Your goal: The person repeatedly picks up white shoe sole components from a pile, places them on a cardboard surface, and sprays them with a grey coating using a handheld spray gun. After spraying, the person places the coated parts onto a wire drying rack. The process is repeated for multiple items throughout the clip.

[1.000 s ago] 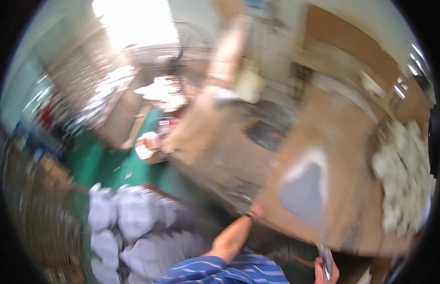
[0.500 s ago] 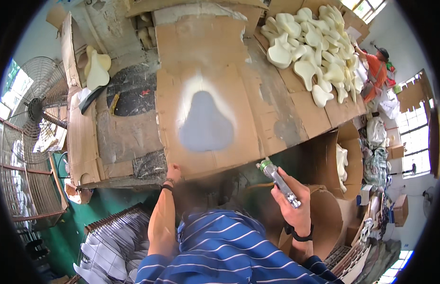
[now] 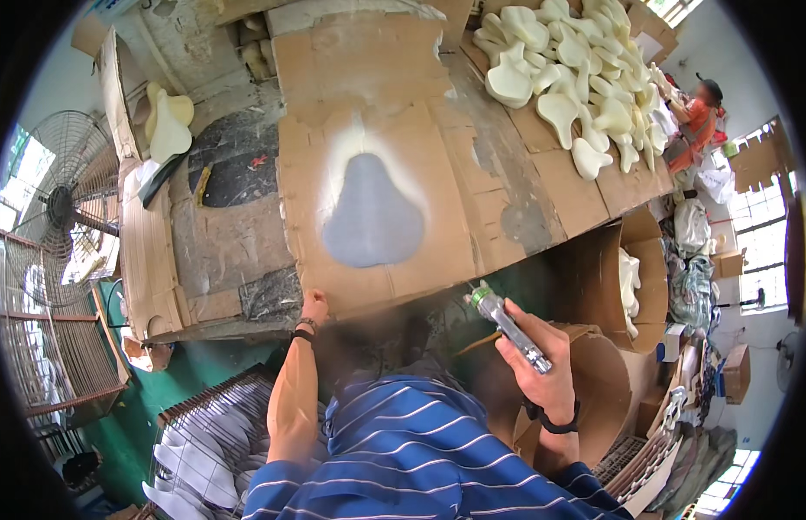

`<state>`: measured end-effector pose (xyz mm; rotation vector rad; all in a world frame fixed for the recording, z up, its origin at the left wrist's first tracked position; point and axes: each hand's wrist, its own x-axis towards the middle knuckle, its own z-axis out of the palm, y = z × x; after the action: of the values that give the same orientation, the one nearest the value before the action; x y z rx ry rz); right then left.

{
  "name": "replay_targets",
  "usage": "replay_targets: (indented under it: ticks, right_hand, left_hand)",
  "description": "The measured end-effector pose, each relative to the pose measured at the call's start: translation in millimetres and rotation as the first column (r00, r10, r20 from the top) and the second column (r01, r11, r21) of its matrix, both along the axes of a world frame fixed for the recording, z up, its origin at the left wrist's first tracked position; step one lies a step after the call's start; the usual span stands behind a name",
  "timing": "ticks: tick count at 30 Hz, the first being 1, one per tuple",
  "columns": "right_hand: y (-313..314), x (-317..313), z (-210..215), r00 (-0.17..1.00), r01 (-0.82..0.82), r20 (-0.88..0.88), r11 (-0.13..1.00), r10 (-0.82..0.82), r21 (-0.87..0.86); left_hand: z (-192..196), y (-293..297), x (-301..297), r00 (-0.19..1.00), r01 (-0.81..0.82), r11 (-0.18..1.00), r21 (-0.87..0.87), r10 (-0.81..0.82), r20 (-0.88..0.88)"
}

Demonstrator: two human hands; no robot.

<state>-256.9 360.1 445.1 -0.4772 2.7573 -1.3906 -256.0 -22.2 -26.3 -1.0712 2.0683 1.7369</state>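
Observation:
My right hand (image 3: pixel 541 368) grips a metal spray gun (image 3: pixel 507 322) with a green tip, held off the near edge of the workbench. My left hand (image 3: pixel 313 306) rests on the near edge of the cardboard sheet (image 3: pixel 420 217) that covers the bench. A grey pear-shaped paint patch (image 3: pixel 371 217) with a pale halo marks that cardboard just beyond my left hand. A heap of several cream pear-shaped foam pieces (image 3: pixel 576 78) lies at the far right of the bench.
A large caged fan (image 3: pixel 52 208) stands at the left. Two cream foam pieces (image 3: pixel 169 121) lie at the far left of the bench. Wire crates (image 3: pixel 203 442) with pale pieces sit below left. Cardboard bins (image 3: pixel 632 277) stand at the right. A person in orange (image 3: pixel 702 117) is beyond the bench.
The view has swung from the floor and room to face the bench. My left hand came to rest on the cardboard edge; my right hand still holds the spray gun, now raised.

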Motion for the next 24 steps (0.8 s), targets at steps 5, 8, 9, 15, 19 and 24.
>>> replay_targets:
  ticks: [5,8,9,15,19,24]
  right_hand:
    - [16,7,0,0.996,0.09,0.011,0.995,-0.091,0.031]
    - [32,13,11,0.993,0.066,0.087,0.991,-0.077,0.115]
    - [35,17,17,0.988,0.052,0.139,0.988,-0.072,0.144]
    - [22,24,21,0.964,-0.16,0.222,0.986,0.146,0.046]
    - [7,16,16,0.955,-0.232,0.195,0.973,0.225,0.015]
    - [-2,1,13,0.977,-0.205,0.067,0.976,0.2,0.077]
  left_hand:
    - [-2,-2,-1,0.999,0.041,0.999,0.025,-0.042,0.019]
    - [-4,0,1,1.0,-0.013,0.999,0.053,0.013,0.004]
    - [-4,1,1,1.0,0.002,0.999,0.048,-0.002,0.01]
    - [6,3,0,1.0,-0.003,0.999,0.033,0.003,0.009]
    - [8,6,-3,0.999,0.021,1.0,-0.019,-0.021,0.031]
    - [-3,3,-3,0.998,0.042,0.997,-0.065,-0.039,0.055]
